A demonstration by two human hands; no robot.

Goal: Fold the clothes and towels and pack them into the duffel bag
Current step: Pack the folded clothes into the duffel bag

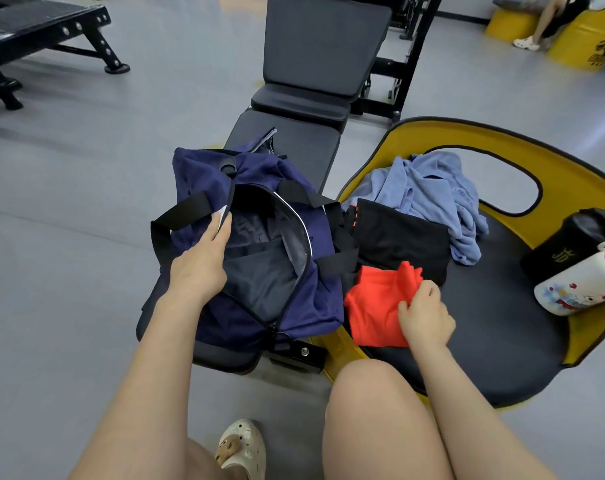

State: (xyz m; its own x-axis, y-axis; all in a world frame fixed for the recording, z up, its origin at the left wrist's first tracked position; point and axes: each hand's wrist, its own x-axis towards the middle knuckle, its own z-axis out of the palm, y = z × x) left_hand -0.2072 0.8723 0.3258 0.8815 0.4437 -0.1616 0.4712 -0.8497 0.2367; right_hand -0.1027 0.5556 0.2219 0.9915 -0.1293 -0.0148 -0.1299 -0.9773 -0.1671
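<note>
Navy-blue fabric forms the soft duffel bag (256,244) that lies unzipped on a black padded gym bench (294,140), its dark lining showing through the long opening. The left hand (204,258) rests on the bag's near-left side, fingers mostly straight and pressed along the left lip of the opening, holding it apart; one black webbing handle (179,216) loops just left of the fingertips. Whether the thumb hooks under the lip cannot be told.

Just right of the bag, between the two hands, a folded bright red-orange garment (373,306) lies on the black cushion of a yellow-rimmed round seat (501,327). The right hand (425,317) sits on that garment's right edge with its fingers curled, pinching a bunched fold of the red cloth. Just beyond this hand, touching the red piece, lies a folded black garment with orange trim (401,244), and beyond that an unfolded, crumpled light-blue towel or shirt (432,195).

Well to the right of the right hand stand a black bottle (571,247) and, lying tilted, a white printed bottle with a red cap (581,285).
</note>
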